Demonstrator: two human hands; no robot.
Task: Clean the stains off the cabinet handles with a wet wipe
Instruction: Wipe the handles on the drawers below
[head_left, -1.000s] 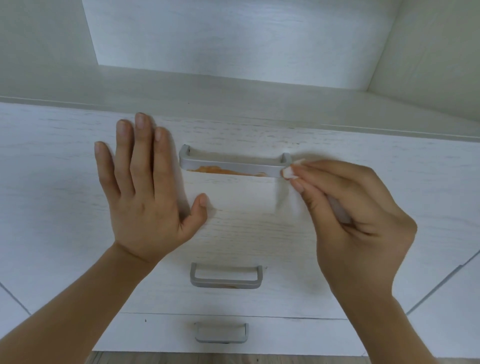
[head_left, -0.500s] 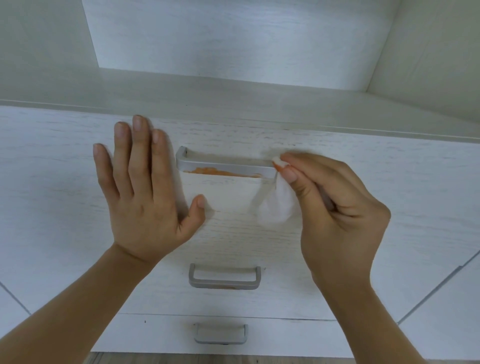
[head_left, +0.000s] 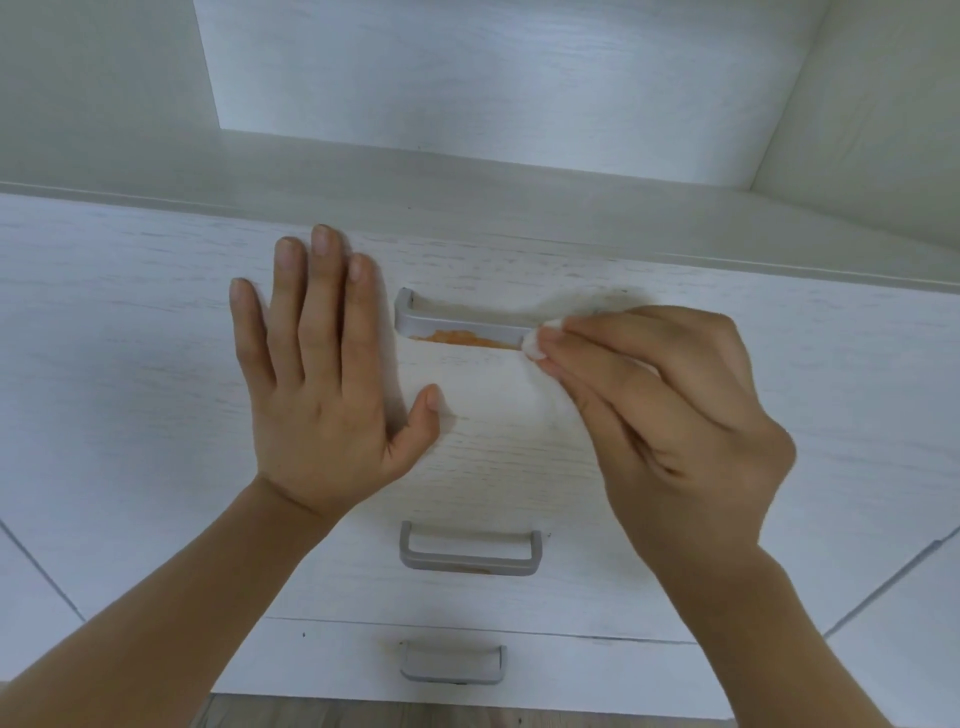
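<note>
Since half a second ago, right hand (head_left: 670, 415) re-bunched wet wipe (head_left: 535, 343), pinched at top handle (head_left: 462, 325)'s right end; orange stain (head_left: 462, 338) runs leftward along bar. Left hand (head_left: 322, 384) flat, empty, frame centre-left.

Three grey cabinet handles: the top handle (head_left: 457, 325) far, the middle handle (head_left: 470, 551), the bottom handle (head_left: 452, 667) near. One orange stain (head_left: 462, 338) is clear, under the top one. One wet wipe (head_left: 535, 343). Two hands: left hand (head_left: 322, 395), right hand (head_left: 675, 415). Two drawer fronts (head_left: 156, 364)
</note>
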